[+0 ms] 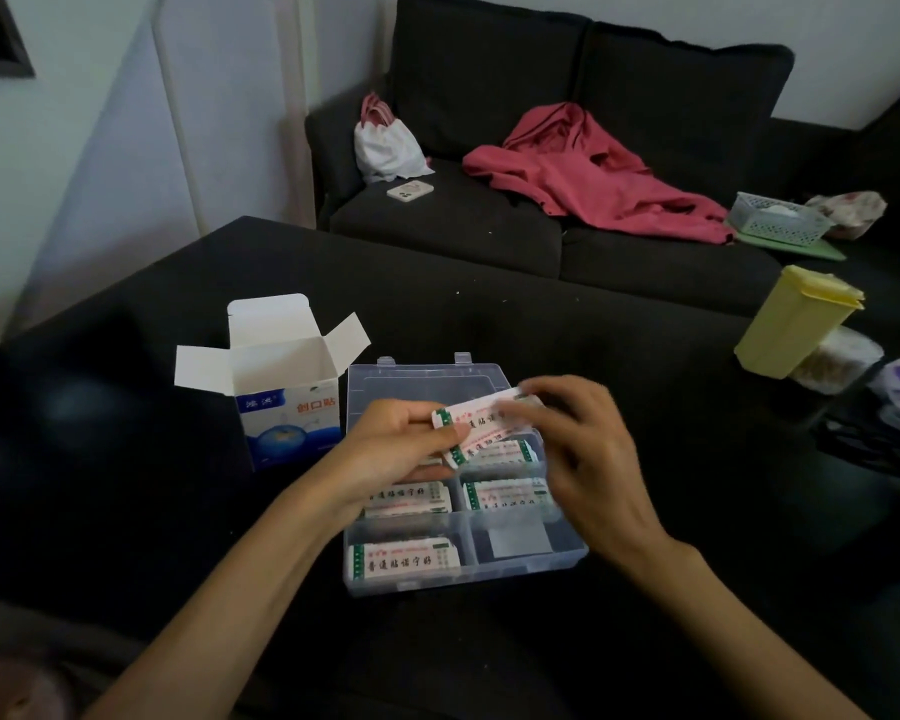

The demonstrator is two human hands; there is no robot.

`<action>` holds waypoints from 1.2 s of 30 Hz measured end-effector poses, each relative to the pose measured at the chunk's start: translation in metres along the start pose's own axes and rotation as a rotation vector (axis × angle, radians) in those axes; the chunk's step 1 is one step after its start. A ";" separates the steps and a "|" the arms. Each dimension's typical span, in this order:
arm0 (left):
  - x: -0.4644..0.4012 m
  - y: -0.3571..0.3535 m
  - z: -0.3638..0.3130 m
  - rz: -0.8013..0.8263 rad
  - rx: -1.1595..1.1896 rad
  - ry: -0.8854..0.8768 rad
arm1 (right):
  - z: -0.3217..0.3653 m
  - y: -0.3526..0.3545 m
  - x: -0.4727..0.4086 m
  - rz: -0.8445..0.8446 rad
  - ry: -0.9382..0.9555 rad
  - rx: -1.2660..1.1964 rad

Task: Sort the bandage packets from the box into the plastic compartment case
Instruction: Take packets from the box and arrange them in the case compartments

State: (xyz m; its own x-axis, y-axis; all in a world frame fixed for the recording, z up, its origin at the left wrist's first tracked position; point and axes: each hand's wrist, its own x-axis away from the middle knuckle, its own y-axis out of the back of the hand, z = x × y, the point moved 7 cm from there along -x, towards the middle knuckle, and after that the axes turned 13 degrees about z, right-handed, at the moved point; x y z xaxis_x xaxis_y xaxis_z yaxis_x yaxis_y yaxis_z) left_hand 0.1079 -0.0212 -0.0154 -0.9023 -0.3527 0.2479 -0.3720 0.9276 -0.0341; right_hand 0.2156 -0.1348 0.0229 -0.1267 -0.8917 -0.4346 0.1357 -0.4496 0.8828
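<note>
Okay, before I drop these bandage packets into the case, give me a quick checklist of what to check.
1. Packets held: ok, left hand and right hand both grip them.
2. Case open: ok.
3. Free compartment: ok, the near right compartment has no packets.
4. Packets above case: ok.
5. Box emptied: cannot tell.
</note>
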 end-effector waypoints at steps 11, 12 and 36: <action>-0.007 -0.019 0.003 0.104 -0.278 -0.068 | -0.020 -0.019 0.012 0.532 -0.380 -0.855; -0.008 -0.021 0.004 0.112 -0.295 -0.069 | -0.022 -0.018 0.013 0.526 -0.383 -0.839; -0.003 -0.054 0.014 0.188 -1.322 -0.079 | -0.030 -0.041 0.024 0.982 -0.420 -0.231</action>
State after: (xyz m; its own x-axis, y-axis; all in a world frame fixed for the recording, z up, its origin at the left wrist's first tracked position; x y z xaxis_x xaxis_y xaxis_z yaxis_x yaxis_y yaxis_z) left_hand 0.1280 -0.0722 -0.0274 -0.9429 -0.1718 0.2855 0.2074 0.3683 0.9063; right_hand 0.2367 -0.1396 -0.0293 -0.1821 -0.7974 0.5753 0.5363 0.4098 0.7378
